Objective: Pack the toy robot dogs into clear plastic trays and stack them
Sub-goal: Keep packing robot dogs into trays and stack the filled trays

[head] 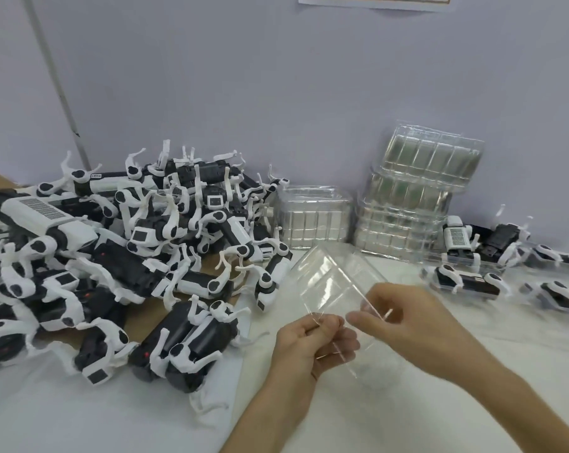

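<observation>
Your left hand (pixel 309 344) and right hand (pixel 404 315) each pinch the clear tray (pixel 332 282); dog pile (pixel 129 256) crowds left, tray stacks (pixel 417 197) stand behind.

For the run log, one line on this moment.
left hand: pinches empty clear tray | right hand: pinches same tray | toy dogs: piled left | tray stacks: by wall

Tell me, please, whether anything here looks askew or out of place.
The tall stack of trays at the back looks askew: its top trays sit tilted and shifted right of the lower ones. The toy dogs lie in a tangled heap.
</observation>
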`<state>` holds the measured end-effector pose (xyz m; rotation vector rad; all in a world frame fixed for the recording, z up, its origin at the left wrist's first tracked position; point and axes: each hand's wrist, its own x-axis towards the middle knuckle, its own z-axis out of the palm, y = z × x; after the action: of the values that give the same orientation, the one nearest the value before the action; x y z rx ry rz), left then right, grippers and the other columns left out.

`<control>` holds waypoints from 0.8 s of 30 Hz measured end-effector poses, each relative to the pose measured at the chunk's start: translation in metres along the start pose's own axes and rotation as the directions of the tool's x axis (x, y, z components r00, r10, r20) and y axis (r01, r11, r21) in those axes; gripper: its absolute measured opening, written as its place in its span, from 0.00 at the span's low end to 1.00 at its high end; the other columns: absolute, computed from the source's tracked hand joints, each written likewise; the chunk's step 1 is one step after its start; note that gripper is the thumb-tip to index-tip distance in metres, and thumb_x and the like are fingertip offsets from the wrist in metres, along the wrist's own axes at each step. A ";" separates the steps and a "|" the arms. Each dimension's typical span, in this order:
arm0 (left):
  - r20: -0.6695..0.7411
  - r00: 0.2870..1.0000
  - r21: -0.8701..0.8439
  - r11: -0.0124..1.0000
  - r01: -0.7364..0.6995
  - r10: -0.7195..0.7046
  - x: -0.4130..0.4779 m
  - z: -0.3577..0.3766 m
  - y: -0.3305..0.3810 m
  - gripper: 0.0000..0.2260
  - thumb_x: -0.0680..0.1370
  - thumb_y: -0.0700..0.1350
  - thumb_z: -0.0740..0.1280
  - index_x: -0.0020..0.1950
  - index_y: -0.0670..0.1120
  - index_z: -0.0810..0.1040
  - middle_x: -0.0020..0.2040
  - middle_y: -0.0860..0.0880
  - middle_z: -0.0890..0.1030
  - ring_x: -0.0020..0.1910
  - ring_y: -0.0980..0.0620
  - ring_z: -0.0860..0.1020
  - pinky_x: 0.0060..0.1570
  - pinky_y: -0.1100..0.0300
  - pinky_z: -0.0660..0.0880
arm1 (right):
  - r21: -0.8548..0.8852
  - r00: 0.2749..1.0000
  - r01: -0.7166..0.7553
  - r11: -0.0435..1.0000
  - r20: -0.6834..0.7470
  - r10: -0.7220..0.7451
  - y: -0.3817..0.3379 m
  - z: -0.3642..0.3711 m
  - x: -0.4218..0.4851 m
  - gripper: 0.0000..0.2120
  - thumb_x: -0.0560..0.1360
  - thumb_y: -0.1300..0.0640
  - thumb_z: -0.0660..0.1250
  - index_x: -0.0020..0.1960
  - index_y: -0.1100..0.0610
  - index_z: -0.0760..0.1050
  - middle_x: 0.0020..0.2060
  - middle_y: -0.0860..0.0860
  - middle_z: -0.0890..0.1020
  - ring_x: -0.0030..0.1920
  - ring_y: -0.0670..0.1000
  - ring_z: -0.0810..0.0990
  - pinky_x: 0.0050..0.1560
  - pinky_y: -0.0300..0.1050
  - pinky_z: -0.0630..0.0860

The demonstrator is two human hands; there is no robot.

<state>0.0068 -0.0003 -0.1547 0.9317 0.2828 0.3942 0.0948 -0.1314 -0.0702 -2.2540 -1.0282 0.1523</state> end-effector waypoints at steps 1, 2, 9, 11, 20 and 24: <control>0.012 1.000 0.025 1.000 -0.002 0.002 -0.003 0.003 -0.001 0.15 0.66 0.47 0.75 0.45 0.37 0.81 0.39 0.40 0.83 0.36 0.45 0.83 0.38 0.57 0.80 | 0.057 0.998 0.009 0.998 -0.070 -0.005 0.005 0.003 -0.011 0.12 0.69 0.40 0.72 0.38 0.48 0.78 0.34 0.41 0.82 0.35 0.42 0.79 0.38 0.39 0.74; 0.023 1.000 0.052 0.999 -0.008 0.007 -0.005 0.006 -0.001 0.15 0.65 0.47 0.75 0.44 0.38 0.80 0.39 0.40 0.83 0.36 0.45 0.83 0.37 0.57 0.80 | 0.109 0.992 0.024 0.994 -0.129 -0.010 0.009 0.006 -0.021 0.09 0.71 0.45 0.73 0.38 0.49 0.78 0.34 0.41 0.82 0.36 0.43 0.80 0.40 0.39 0.75; 0.153 0.986 0.181 0.980 -0.086 0.059 -0.016 0.021 0.003 0.12 0.73 0.47 0.73 0.45 0.39 0.78 0.45 0.38 0.85 0.43 0.41 0.85 0.42 0.55 0.80 | 0.383 0.932 0.118 0.916 -0.361 0.031 0.024 0.031 -0.051 0.06 0.76 0.59 0.71 0.44 0.49 0.80 0.38 0.45 0.85 0.43 0.45 0.84 0.45 0.30 0.71; 0.267 0.963 0.165 0.983 -0.083 0.036 -0.018 0.028 0.002 0.14 0.78 0.46 0.68 0.56 0.37 0.80 0.55 0.37 0.84 0.54 0.39 0.83 0.53 0.52 0.80 | 0.418 0.929 0.124 0.900 -0.367 0.043 0.026 0.033 -0.052 0.06 0.76 0.60 0.70 0.45 0.49 0.81 0.38 0.46 0.85 0.43 0.45 0.84 0.44 0.31 0.72; 0.220 0.970 0.123 0.983 -0.134 0.105 -0.018 0.032 -0.007 0.06 0.75 0.41 0.72 0.47 0.41 0.86 0.48 0.38 0.85 0.48 0.43 0.85 0.48 0.54 0.81 | 0.510 0.969 0.142 0.849 -0.247 -0.013 0.025 0.025 -0.054 0.07 0.75 0.58 0.72 0.46 0.47 0.83 0.40 0.48 0.86 0.44 0.47 0.84 0.47 0.33 0.75; 0.172 0.980 0.165 0.978 -0.126 0.097 -0.019 0.034 -0.004 0.07 0.67 0.44 0.78 0.42 0.42 0.87 0.42 0.40 0.85 0.42 0.46 0.85 0.41 0.56 0.81 | 0.533 0.969 0.135 0.836 -0.245 0.000 0.024 0.024 -0.054 0.09 0.69 0.46 0.71 0.47 0.47 0.84 0.41 0.47 0.86 0.45 0.47 0.85 0.48 0.33 0.76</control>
<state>0.0043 -0.0357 -0.1376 1.1504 0.1160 0.3975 0.0647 -0.1689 -0.1119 -1.6632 -0.8071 0.1241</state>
